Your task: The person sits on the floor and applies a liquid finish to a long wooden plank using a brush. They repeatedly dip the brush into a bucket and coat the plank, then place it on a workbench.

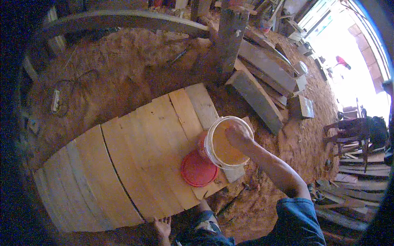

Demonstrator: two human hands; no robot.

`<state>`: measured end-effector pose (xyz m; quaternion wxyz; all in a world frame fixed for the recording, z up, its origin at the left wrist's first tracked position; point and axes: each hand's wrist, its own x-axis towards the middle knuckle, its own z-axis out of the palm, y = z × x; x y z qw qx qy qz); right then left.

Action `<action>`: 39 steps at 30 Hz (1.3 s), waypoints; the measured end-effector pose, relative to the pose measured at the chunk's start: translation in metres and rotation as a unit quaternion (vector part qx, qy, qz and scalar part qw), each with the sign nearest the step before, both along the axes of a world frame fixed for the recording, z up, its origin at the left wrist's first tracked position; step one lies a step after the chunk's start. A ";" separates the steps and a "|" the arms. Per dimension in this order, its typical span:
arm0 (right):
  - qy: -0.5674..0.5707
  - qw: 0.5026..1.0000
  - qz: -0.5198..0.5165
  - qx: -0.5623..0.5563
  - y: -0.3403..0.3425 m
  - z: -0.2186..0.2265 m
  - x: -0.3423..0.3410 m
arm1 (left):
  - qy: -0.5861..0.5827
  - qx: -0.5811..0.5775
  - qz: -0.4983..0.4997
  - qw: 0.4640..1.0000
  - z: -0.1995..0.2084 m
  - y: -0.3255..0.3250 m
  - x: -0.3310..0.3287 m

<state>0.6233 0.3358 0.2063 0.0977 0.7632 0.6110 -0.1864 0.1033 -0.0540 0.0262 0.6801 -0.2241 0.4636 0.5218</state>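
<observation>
A round plastic bucket [208, 149] with a white rim stands on the near right end of a wooden plank table [143, 147]. Its inside looks yellow-orange; whether that is a filling or the bare wall, I cannot make out. My right hand [238, 135] reaches down over the rim into the bucket, and its fingertips are hidden or blurred. A flat red lid [199, 169] lies on the planks just left of the bucket. At the table's near edge is my left hand [163, 226], fingers apart and holding nothing.
Thick timber beams [262, 88] are piled on the dirt floor beyond the table, beside an upright wooden post [232, 41]. A curved beam [127, 18] spans the far side. At right, a person [361, 127] is near stacked boards [365, 176]. A white power strip [55, 100] lies far left.
</observation>
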 end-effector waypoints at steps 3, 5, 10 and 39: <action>-0.091 0.983 0.108 -0.114 -0.002 -0.003 -0.003 | 0.044 -0.024 0.037 0.998 -0.001 0.003 -0.006; -0.155 0.956 0.176 -0.179 -0.004 0.000 -0.008 | 0.087 -0.014 0.031 0.996 -0.006 0.003 -0.013; -0.192 0.917 0.261 -0.234 -0.004 0.000 -0.008 | 0.253 -0.023 -0.051 0.966 -0.017 0.000 -0.033; 0.333 0.923 -0.177 0.069 -0.044 0.110 -0.023 | 0.052 0.127 0.026 0.990 -0.022 0.028 -0.034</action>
